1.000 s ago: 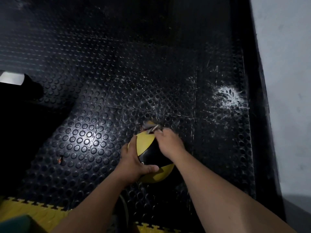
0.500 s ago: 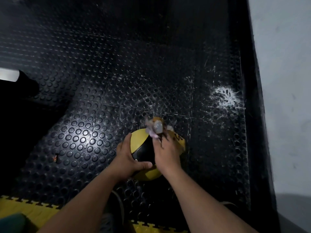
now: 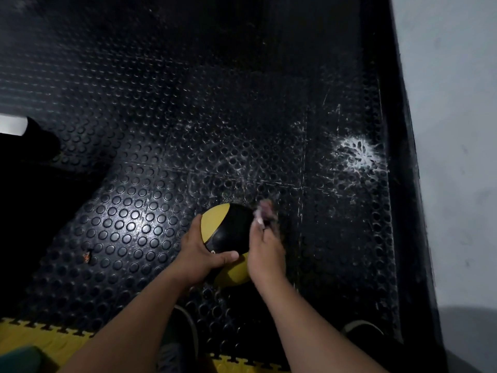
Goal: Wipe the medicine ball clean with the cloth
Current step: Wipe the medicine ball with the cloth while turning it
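Two hands on the job: the left hand (image 3: pixel 200 251) cups the medicine ball (image 3: pixel 228 238) low over the studded floor mat (image 3: pixel 134 224), fingers curled round its near left side. The right hand (image 3: pixel 265 249) pinches the blurred cloth (image 3: pixel 265 215) at the ball's upper right edge, so the ball lies just left of that grip.

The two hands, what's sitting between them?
The medicine ball: left hand holds one side, right hand with the cloth is opposite, head view.
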### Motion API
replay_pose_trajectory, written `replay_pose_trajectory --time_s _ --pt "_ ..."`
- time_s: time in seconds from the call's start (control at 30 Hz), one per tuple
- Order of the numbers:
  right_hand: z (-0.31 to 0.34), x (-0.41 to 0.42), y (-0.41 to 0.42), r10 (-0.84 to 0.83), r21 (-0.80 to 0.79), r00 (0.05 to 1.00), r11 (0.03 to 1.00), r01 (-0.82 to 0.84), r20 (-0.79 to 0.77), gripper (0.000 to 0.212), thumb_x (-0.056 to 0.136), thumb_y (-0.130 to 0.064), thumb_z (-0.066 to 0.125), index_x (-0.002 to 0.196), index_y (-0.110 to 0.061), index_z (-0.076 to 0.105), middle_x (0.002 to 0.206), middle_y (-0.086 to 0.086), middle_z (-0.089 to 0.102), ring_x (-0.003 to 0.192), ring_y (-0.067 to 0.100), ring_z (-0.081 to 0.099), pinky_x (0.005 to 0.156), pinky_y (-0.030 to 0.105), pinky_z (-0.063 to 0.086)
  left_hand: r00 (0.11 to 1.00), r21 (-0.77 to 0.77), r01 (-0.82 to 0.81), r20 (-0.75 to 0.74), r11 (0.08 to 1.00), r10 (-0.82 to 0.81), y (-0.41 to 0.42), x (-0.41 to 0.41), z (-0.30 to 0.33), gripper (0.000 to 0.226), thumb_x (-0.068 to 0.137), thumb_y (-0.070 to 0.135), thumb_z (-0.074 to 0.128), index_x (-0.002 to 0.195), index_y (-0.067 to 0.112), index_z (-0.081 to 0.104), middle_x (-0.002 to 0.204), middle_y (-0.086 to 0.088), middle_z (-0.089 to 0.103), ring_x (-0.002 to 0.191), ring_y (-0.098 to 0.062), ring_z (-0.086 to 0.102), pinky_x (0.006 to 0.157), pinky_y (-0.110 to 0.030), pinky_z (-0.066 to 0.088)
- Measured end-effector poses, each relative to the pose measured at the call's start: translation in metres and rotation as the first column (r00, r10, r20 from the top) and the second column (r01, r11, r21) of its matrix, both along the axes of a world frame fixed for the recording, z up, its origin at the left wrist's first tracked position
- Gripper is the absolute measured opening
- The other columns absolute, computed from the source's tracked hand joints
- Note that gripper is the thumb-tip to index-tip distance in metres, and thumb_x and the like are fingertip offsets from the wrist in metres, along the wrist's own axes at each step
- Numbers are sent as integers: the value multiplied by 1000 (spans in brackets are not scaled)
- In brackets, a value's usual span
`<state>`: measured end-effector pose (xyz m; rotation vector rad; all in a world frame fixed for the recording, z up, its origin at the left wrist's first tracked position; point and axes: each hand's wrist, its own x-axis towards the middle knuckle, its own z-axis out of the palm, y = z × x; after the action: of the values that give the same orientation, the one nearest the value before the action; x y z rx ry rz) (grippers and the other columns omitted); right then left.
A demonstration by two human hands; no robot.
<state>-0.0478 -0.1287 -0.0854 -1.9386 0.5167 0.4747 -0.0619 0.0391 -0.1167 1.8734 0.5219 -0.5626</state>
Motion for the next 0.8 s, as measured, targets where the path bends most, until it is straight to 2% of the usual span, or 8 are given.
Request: replay_pose_trajectory --time_s 0.1,0.2,0.33,0.4,0.47,0.63,0.73,0.8 --pt "-7 -9 -1 -31 30 999 999 30 41 40 107 -48 33 124 -28 62 152 2 48 133 22 50 99 34 44 999 0 -22 23 1000 22 0 -1 -3 131 31 73 93 142 54 27 144 -6 40 132 -29 47 105 -56 49" --pt "-13 -4 -5 -193 39 980 980 195 -47 48 108 -49 29 143 -26 53 151 3 49 129 22 53 92 30 42 999 1 -27 20 1000 27 -2 0 -7 135 30 74 93 145 53 23 145 -7 39 132 -31 46 104 -58 49" --pt "-2 -30 21 32 29 978 999 -38 208 51 108 -48 32 157 -38 33 169 -15 11 154 10 15 118 30 30 994 -97 -108 -20 989 106 2 1 -8 116 35 60 101 129 67 33 143 -6 47 127 -31 55 94 -55 57" --pt "-12 -18 5 -131 86 990 988 126 48 50 107 -47 32 154 -31 41 164 -6 30 144 16 38 101 24 43 994 -61 -106 -9 993 105 -1 0 -13 126 35 62 100 138 63 28 144 -6 45 128 -33 53 95 -58 54" --pt "-19 -2 -4 -301 129 944 940 317 -134 51 106 -52 31 145 -24 51 146 3 53 123 19 56 92 30 48 995 -44 -96 -1 994 96 -2 0 -15 135 35 65 99 145 58 22 147 -6 43 130 -33 51 99 -59 52" --pt "-7 -27 21 -149 167 985 977 133 84 49 107 -46 38 149 -22 49 158 -5 39 138 12 44 107 31 44 993 -98 -115 12 989 117 2 0 -16 123 37 64 97 139 54 30 142 -5 47 127 -28 54 98 -54 55" --pt "-21 -5 -3 -307 140 941 935 326 -141 48 106 -51 34 140 -23 55 139 4 59 114 19 59 92 35 50 994 -43 -101 27 994 102 0 -2 -22 135 35 67 97 147 53 23 146 -7 43 131 -32 50 101 -58 51" --pt "-9 1 -1 -253 91 962 961 263 -105 51 107 -51 31 140 -21 55 142 0 53 116 19 56 92 33 49 993 -66 -112 21 992 113 0 -3 -22 132 36 65 98 145 58 24 146 -6 44 130 -32 51 100 -58 51"
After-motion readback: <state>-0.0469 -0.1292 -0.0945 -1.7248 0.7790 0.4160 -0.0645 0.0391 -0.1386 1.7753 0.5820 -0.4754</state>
